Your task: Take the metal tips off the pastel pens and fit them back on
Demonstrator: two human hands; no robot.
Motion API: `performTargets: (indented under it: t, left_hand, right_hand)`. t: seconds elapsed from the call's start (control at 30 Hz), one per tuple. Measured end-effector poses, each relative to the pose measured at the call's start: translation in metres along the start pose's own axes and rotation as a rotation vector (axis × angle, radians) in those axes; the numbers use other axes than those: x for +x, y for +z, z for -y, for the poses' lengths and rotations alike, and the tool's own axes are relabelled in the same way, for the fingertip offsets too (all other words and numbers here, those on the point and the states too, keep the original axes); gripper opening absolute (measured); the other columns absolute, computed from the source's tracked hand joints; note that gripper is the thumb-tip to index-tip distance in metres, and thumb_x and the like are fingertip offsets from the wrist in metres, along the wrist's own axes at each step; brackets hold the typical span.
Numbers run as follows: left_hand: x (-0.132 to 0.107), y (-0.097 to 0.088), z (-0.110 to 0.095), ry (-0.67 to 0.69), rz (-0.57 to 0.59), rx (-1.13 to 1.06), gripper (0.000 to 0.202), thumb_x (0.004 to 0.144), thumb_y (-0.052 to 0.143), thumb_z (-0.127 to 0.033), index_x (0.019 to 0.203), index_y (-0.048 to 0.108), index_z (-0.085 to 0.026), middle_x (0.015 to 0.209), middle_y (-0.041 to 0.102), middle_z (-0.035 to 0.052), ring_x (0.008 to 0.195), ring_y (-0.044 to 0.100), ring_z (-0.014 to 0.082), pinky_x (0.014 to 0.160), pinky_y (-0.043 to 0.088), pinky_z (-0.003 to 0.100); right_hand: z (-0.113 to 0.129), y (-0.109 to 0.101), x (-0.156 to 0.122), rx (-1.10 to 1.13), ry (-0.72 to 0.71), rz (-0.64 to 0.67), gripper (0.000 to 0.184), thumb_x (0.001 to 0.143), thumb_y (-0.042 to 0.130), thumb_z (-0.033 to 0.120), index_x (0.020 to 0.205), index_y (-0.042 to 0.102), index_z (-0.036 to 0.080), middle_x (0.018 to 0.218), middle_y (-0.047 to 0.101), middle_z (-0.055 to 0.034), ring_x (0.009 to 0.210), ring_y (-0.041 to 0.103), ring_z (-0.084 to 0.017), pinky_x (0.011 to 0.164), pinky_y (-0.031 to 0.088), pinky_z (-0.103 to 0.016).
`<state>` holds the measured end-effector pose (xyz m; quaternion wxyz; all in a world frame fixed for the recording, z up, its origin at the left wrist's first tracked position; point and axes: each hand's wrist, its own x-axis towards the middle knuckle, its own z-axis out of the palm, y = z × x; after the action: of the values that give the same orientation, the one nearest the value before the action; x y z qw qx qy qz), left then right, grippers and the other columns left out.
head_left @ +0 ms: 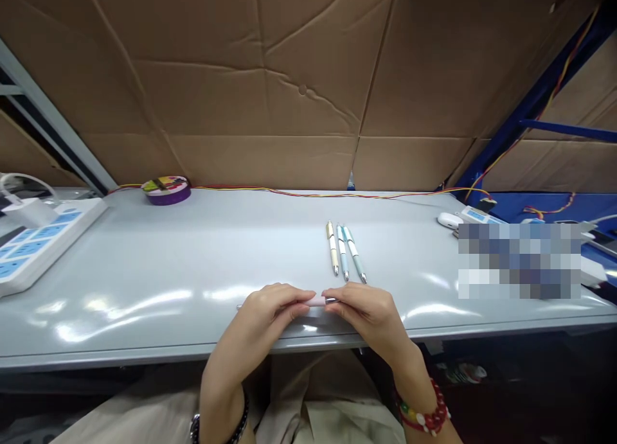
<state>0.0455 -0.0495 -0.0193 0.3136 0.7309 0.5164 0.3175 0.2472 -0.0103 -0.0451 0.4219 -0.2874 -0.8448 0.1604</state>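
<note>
I hold the pink pen (317,301) level in front of me, above the near edge of the table (270,238). My left hand (270,309) pinches it between thumb and fingers, and my right hand (369,302) pinches it in the same way at the silver end; between the two pinches, a short part of the pink body is visible. My hands are apart, facing each other. As for how far the work is, I judge only from how things lie. Three other pens, the beige pen (333,248), the blue pen (342,254) and the green pen (355,254), rest on the table just beyond my right hand, silver tips toward me, and each looks whole, so I take them as done or as waiting; I cannot tell which. The pink one is in my fingers, therefore I judge that its handling is not finished. Whether its silver end is being turned, or only held, I cannot tell. About containers, I see no cup or box which holds the pens. The purple disc (168,192) at the back left may be a roll or a flat tin; its inside is not shown. The white strip (22,264) at the left has a plug (31,213) on it. At the right, a blurred patch hides what is there.
</note>
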Motion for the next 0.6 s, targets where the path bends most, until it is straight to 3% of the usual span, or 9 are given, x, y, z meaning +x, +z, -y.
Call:
performTargets:
  t: [0.43, 0.6]
  left_hand:
    - [-0.0051, -0.006, -0.0032, -0.004, 0.057, -0.023, 0.025, 0.093, 0.043, -0.03, 0.103, 0.066, -0.028, 0.102, 0.068, -0.0027, 0.094, 0.06, 0.0152, 0.082, 0.045, 0.022]
    - [-0.0076, -0.0073, -0.0047, -0.018, 0.097, -0.019, 0.028, 0.094, 0.037, -0.029, 0.106, 0.063, -0.03, 0.102, 0.067, -0.0033, 0.094, 0.06, 0.0151, 0.082, 0.044, 0.022]
  right_hand:
    - [0.0011, 0.0012, -0.0006, -0.032, -0.101, 0.04, 0.016, 0.091, 0.051, 0.025, 0.094, 0.064, 0.017, 0.072, 0.067, -0.0039, 0.063, 0.059, -0.014, 0.057, 0.045, -0.025]
    - [0.0014, 0.001, -0.0007, -0.022, -0.072, 0.092, 0.019, 0.093, 0.047, 0.027, 0.092, 0.063, 0.018, 0.07, 0.065, -0.0031, 0.061, 0.055, -0.013, 0.055, 0.042, -0.024]
